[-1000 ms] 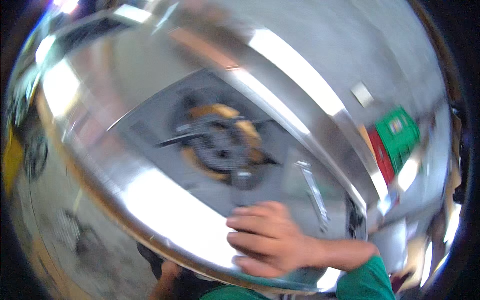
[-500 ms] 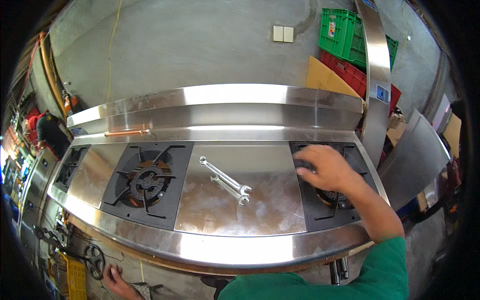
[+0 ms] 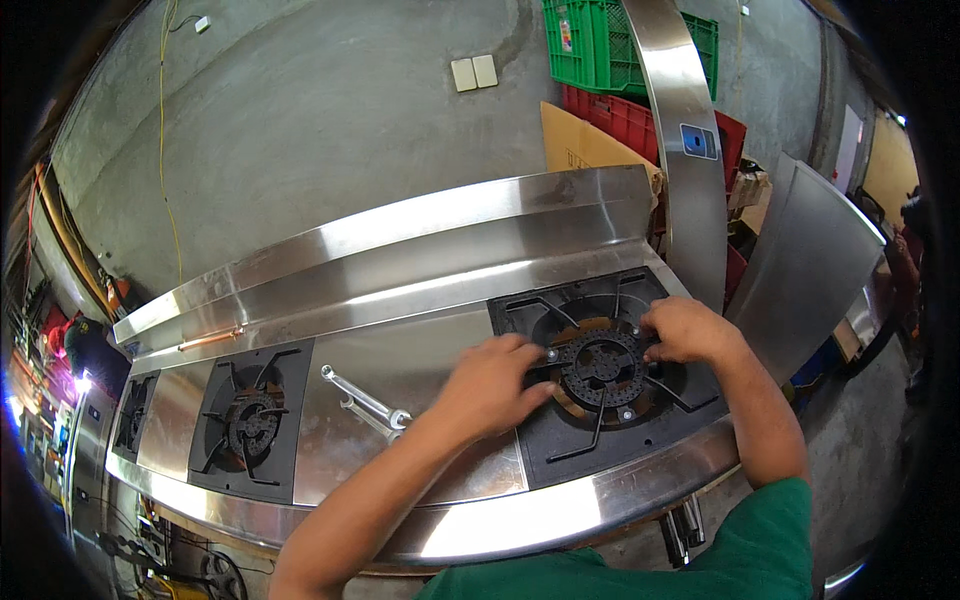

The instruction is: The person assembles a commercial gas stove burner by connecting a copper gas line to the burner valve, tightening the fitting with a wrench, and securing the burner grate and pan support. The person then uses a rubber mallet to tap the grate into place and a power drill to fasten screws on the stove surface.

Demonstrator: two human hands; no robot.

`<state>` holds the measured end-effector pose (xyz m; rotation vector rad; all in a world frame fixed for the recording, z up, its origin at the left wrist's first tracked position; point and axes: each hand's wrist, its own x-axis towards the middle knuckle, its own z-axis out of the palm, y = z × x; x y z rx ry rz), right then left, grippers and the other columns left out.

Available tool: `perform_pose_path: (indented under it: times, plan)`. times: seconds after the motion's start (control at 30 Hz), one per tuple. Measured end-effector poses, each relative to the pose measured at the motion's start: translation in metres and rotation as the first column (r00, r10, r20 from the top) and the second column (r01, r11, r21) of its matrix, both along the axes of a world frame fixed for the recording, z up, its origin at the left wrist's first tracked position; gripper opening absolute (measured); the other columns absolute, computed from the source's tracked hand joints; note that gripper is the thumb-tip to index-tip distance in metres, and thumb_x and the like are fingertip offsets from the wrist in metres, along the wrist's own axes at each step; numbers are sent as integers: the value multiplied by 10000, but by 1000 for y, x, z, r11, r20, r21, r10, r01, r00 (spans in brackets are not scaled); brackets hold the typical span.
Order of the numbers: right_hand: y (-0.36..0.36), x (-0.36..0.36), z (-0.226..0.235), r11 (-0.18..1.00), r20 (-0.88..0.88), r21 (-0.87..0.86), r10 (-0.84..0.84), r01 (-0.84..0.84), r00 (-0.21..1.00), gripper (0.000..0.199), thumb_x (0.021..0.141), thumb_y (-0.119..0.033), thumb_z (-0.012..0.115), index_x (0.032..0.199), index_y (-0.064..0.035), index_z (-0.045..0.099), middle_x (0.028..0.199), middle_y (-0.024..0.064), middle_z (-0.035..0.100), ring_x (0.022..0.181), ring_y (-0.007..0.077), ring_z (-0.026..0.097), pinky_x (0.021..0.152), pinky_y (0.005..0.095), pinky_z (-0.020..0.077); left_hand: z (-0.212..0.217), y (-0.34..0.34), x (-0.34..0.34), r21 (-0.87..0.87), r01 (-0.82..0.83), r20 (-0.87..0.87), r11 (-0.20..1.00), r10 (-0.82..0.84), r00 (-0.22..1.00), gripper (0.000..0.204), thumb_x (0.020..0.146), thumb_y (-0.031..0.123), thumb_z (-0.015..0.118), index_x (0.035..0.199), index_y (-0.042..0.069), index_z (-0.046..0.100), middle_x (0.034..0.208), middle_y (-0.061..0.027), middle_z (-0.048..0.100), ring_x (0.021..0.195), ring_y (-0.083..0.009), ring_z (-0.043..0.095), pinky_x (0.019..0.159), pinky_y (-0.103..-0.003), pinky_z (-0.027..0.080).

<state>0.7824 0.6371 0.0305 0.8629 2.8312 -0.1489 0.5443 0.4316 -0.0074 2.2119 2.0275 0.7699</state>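
A long stainless steel stove (image 3: 400,260) lies below me. My left hand (image 3: 492,383) rests on the left side of the right-hand burner (image 3: 603,365), fingertips touching its black ring. My right hand (image 3: 686,329) grips the ring's far right side. The burner sits inside a black cast-iron grate (image 3: 600,445). Two metal wrenches (image 3: 366,401) lie on the steel top just left of my left hand.
A second burner with grate (image 3: 248,421) sits at the left, a third (image 3: 133,416) further left. Green and red crates (image 3: 600,45) and cardboard stand behind. A steel panel (image 3: 810,265) leans at the right. The floor is bare concrete.
My view has swung and settled over the right burner. My left hand has come up from below onto the burner; my right hand has stayed on it.
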Motion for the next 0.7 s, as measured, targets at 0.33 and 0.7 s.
perform_pose_path:
  times: [0.33,0.7]
  plan:
    - [38,39,-37,967,-231,226,170,-117,958,362,569,-324,885,702,-17,746,719,142,570,745,345,600,688,454,486,-35,51,28,-157,18,25,987,-15,1000,323,879,337,698,1049,70,765,1164,-118,681,1380,-375,405,1171,-615,225]
    - [26,31,-35,954,-236,248,227,-167,945,367,670,-381,840,712,-39,716,779,118,584,799,317,609,698,453,470,-41,51,19,-244,-17,-33,970,9,999,347,918,411,649,1012,96,759,1114,-125,685,1224,-279,570,1170,-563,260]
